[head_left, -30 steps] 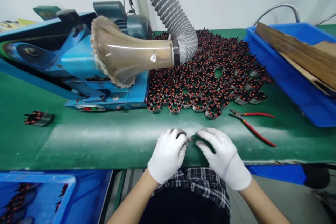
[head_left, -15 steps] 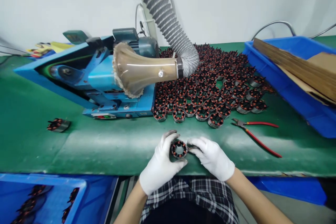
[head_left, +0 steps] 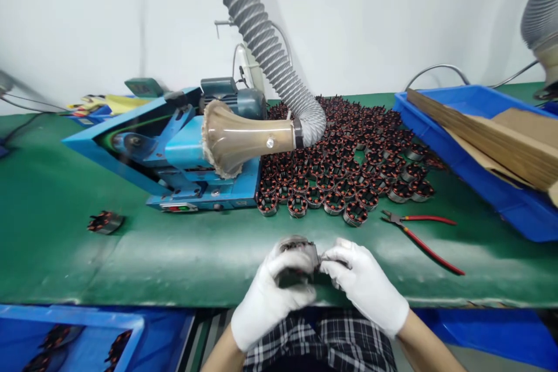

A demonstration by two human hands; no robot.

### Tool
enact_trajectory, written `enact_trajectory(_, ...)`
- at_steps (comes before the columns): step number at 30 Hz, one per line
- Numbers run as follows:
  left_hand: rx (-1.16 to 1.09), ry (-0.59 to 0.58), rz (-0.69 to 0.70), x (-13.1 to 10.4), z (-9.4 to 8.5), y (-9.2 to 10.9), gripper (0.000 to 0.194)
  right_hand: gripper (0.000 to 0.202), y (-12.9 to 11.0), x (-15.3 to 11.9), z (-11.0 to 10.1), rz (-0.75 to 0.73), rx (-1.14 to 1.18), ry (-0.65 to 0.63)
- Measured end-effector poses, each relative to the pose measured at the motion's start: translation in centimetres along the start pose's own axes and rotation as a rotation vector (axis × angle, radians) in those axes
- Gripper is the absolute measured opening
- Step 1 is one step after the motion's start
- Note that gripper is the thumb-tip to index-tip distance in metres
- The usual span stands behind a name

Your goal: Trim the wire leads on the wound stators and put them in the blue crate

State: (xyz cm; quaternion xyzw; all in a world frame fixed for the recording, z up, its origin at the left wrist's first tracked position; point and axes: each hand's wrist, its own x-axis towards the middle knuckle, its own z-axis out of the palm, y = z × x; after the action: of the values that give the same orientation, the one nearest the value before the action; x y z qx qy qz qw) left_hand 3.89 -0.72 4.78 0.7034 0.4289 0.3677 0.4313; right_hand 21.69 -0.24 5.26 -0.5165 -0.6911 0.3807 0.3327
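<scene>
My left hand point(head_left: 275, 293), in a white glove, is closed around a small motor stator point(head_left: 308, 254) above the front of the green bench. The stator is tipped, its metal side turned toward my right hand point(head_left: 368, 285). That hand, also gloved in white, has its fingers pinched together against the stator's right side; what lies between them is too small to make out. Many stators point(head_left: 333, 201) with black and copper tops stand packed together behind my hands. Red-handled cutters point(head_left: 429, 250) lie open on the right.
A blue belt machine point(head_left: 183, 145) with a ribbed grey hose point(head_left: 270, 40) stands back left. One stator point(head_left: 106, 222) lies apart at left. A blue bin point(head_left: 471, 171) with cardboard point(head_left: 501, 136) is at right. Another blue bin point(head_left: 137, 334) holds stators below the bench's front left edge.
The stator has been tilted from its ring face up to its side, and the fingers of my left hand have closed further round it. The camera view has shifted.
</scene>
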Motion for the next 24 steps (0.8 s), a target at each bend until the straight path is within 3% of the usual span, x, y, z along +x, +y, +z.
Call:
enact_trajectory(2, 0.065, 0.027, 0.062, -0.3, -0.4, 0.5, 0.027, 0.022, -0.8, 0.0, -0.3, 0.171, 0.226, -0.063)
enact_trajectory(5, 0.177, 0.089, 0.103, -0.9, -0.5, 0.4, 0.046, 0.022, -1.4, 0.0, -0.6, 0.327, 0.484, -0.100)
enact_trajectory(7, 0.154, 0.066, 0.093, -1.0, -0.5, 0.2, 0.048, 0.022, -1.4, -0.1, -0.6, 0.334, 0.507, -0.093)
enact_trajectory(9, 0.011, -0.033, 0.036, -0.8, -0.5, 0.3, 0.042, 0.023, -1.1, -0.2, -0.3, 0.289, 0.400, -0.037)
enact_trajectory(11, -0.091, -0.116, -0.019, -0.6, -0.6, 0.7, 0.027, 0.025, -0.9, -0.3, 0.0, 0.235, 0.244, 0.044)
enact_trajectory(13, -0.049, -0.118, -0.021, -0.5, -0.5, 1.0, 0.013, 0.025, -0.8, -0.4, 0.1, 0.231, 0.203, 0.087)
enact_trajectory(15, 0.093, -0.021, -0.002, -0.5, -0.2, 0.9, 0.021, 0.023, -1.0, -0.5, 0.1, 0.284, 0.348, 0.065)
enact_trajectory(17, 0.239, 0.072, 0.005, -0.7, 0.1, 0.5, 0.045, 0.023, -1.3, -0.7, 0.0, 0.342, 0.548, 0.011)
enact_trajectory(19, 0.295, 0.082, -0.012, -0.6, 0.4, 0.1, 0.057, 0.023, -1.4, -0.9, 0.0, 0.371, 0.650, -0.008)
enact_trajectory(24, 0.049, -0.044, -0.049, -0.1, 0.1, 0.5, 0.039, 0.016, -1.2, -1.0, 0.4, 0.391, 0.544, 0.113)
